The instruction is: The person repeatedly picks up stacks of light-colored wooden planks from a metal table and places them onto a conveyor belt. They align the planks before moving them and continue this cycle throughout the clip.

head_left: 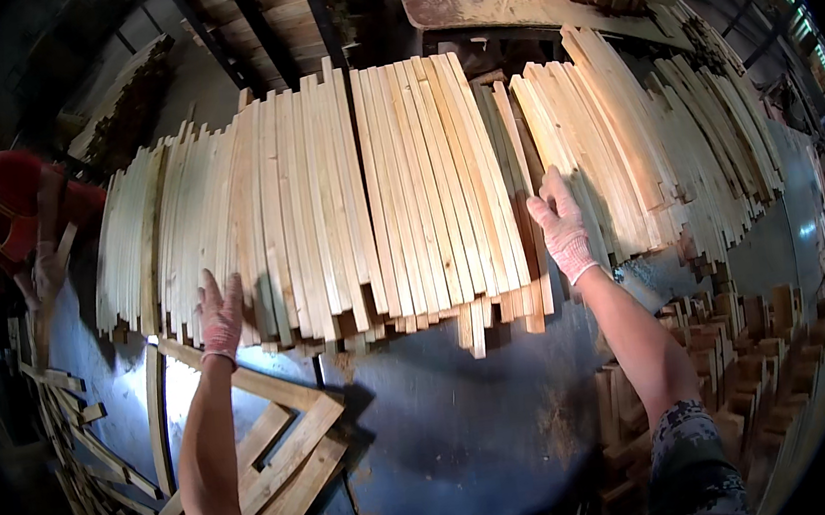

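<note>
Long pale wooden strips (301,199) lie side by side in a wide row across the metal table. My left hand (221,318), in a pinkish knit glove, rests at the near ends of the strips on the left part of the row. Its fingers are spread and hold nothing. On the right, my gloved right hand (563,227) is beside a narrow gap between the middle group and another group of strips (603,152). Its fingers point up and stand apart, with no strip gripped. Several shorter ends (478,326) stick out beneath the middle group.
Loose boards (293,461) lie angled at the lower left, beside a heap of offcuts (100,441). Stacked short blocks (743,343) stand at the lower right. A co-worker in red (25,203) handles wood at the far left. Behind the row stands a dusty table (487,10).
</note>
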`<state>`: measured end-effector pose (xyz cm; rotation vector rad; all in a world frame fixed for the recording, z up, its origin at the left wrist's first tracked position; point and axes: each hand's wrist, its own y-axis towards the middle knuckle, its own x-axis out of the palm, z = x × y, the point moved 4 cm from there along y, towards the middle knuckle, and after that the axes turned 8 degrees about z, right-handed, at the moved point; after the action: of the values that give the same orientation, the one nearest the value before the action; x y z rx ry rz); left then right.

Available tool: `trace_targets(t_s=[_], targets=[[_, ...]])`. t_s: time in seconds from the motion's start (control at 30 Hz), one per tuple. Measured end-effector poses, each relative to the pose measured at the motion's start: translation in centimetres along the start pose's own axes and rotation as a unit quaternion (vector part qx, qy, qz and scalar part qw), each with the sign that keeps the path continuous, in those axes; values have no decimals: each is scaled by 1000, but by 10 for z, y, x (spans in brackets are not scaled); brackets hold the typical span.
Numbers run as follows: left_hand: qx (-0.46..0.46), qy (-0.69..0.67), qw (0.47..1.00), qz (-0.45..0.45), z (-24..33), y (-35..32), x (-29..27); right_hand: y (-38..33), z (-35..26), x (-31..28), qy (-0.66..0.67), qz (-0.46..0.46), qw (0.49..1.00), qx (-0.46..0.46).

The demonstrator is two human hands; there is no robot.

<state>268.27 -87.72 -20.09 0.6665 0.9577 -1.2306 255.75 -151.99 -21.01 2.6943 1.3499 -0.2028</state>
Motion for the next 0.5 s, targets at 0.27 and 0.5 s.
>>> trace_targets(t_s=[0.27, 0.5], targets=[[58, -169, 981, -82, 16, 76, 86, 13, 5, 76, 39, -98, 993, 62], [35, -227, 958, -170, 36, 33, 57, -19, -7, 62, 130, -81, 983, 105]])
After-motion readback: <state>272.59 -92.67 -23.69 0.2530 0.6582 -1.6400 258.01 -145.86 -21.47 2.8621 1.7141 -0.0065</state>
